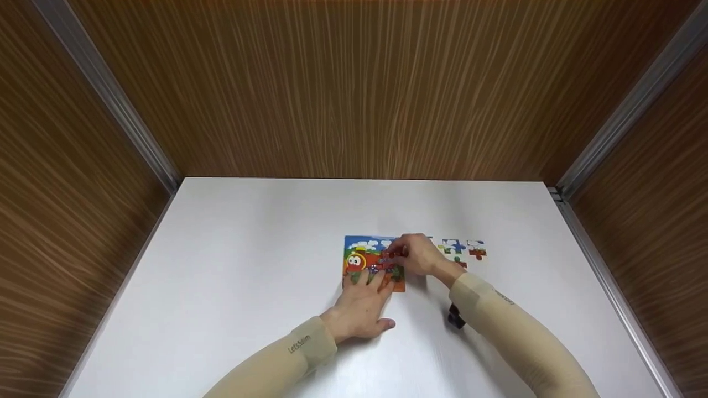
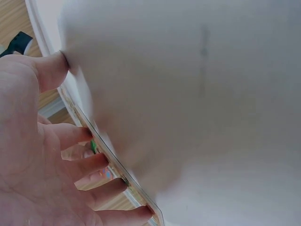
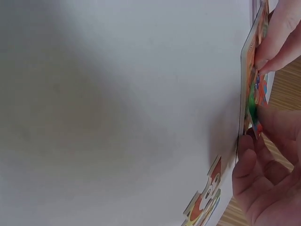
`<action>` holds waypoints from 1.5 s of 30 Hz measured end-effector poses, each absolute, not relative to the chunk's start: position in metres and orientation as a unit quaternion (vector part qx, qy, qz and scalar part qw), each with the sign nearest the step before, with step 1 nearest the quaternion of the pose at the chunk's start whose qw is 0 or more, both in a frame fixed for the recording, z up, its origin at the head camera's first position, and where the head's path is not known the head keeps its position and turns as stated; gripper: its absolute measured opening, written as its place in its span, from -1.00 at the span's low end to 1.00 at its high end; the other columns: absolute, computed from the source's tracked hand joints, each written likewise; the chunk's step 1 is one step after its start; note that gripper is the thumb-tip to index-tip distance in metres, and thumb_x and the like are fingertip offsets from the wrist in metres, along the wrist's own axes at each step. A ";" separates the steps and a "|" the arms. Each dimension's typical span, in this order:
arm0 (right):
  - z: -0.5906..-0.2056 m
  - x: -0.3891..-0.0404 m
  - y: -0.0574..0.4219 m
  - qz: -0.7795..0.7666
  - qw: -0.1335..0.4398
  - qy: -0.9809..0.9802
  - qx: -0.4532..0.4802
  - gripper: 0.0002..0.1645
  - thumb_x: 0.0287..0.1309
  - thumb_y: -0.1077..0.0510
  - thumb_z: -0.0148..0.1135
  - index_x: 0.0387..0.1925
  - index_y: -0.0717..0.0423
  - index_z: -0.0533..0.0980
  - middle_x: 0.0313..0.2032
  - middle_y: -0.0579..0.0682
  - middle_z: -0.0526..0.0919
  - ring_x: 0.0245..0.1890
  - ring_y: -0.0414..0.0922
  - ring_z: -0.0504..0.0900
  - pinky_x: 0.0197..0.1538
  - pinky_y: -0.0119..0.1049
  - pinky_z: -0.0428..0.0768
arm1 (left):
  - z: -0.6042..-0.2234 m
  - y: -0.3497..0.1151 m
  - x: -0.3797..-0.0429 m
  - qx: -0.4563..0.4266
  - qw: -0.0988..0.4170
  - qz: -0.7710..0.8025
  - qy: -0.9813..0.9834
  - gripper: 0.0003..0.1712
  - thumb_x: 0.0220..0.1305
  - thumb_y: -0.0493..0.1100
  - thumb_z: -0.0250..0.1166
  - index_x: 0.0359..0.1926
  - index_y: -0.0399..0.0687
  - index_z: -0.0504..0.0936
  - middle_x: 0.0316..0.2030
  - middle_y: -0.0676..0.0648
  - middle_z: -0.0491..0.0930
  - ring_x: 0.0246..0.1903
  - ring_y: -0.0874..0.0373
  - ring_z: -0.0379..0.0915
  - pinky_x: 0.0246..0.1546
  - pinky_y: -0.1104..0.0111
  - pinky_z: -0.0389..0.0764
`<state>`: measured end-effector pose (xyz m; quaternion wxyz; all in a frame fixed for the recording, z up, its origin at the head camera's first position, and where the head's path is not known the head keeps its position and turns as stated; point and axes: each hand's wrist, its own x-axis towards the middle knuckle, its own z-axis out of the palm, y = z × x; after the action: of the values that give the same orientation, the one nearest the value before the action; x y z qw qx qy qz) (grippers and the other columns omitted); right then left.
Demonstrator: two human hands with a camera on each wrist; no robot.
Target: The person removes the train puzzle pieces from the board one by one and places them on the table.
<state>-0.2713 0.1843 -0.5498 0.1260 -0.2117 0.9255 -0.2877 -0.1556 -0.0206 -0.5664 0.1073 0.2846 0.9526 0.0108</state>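
Note:
A colourful jigsaw puzzle (image 1: 362, 242) with a smiling red cartoon engine lies flat on the white table. My left hand (image 1: 360, 308) rests on its near edge, fingers spread and fairly straight, thumb apart on the table. In the left wrist view those fingertips (image 2: 115, 186) press on the puzzle's surface. My right hand (image 1: 418, 254) is over the puzzle's right part. Between thumb and fingers it pinches a puzzle piece (image 3: 253, 107), green on the part that shows and tilted against the board. The right hand hides the puzzle's upper right corner.
Several loose puzzle pieces (image 1: 452, 246) lie right of the puzzle, partly behind the right hand and wrist. A small black object (image 1: 455, 317) shows beside the right forearm. Wood-grain panels (image 1: 354, 88) enclose the white table (image 1: 249, 237) at the back and sides.

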 end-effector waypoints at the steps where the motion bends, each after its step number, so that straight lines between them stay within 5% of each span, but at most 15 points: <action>1: -0.549 -0.272 0.185 -0.294 0.128 0.924 -0.208 -0.75 0.49 0.22 0.44 0.11 -0.01 0.83 0.05 0.03 0.88 0.01 -0.01 0.78 0.22 0.06 0.76 | -0.567 -0.020 -0.156 0.284 0.107 0.010 0.953 0.06 0.53 0.55 0.18 0.80 0.16 0.23 0.81 -0.11 0.15 0.76 -0.29 0.14 0.57 -0.44 0.42; 15: -0.545 -0.276 0.197 -0.373 0.116 0.896 -0.211 -0.77 0.47 0.32 0.36 0.01 0.08 0.83 -0.12 0.12 0.85 -0.37 -0.18 0.66 -0.39 -0.39 0.59 | -0.566 -0.021 -0.156 0.280 0.108 0.021 0.954 0.05 0.51 0.54 0.21 0.79 0.16 0.25 0.80 -0.13 0.18 0.75 -0.32 0.17 0.56 -0.46 0.41; 25: -0.534 -0.271 0.222 -0.398 0.106 0.889 -0.199 -0.73 0.48 0.32 0.36 0.09 0.09 0.82 -0.05 0.16 0.86 -0.25 -0.13 0.68 -0.20 -0.40 0.64 | -0.568 -0.020 -0.155 0.275 0.108 0.029 0.955 0.06 0.51 0.54 0.22 0.80 0.18 0.22 0.81 -0.12 0.16 0.76 -0.34 0.14 0.60 -0.46 0.36; 45: -0.523 -0.253 0.297 -0.414 0.061 0.896 -0.145 -0.78 0.46 0.32 0.40 0.05 0.22 0.81 -0.04 0.26 0.85 -0.30 -0.20 0.65 -0.27 -0.47 0.64 | -0.567 -0.020 -0.155 0.277 0.111 0.029 0.954 0.04 0.52 0.52 0.20 0.81 0.22 0.21 0.81 -0.11 0.17 0.76 -0.35 0.13 0.60 -0.45 0.38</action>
<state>-0.2535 0.2967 -0.5229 0.0615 -0.1449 0.8963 -0.4145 -0.1545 -0.0204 -0.5672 0.1110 0.2773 0.9539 0.0294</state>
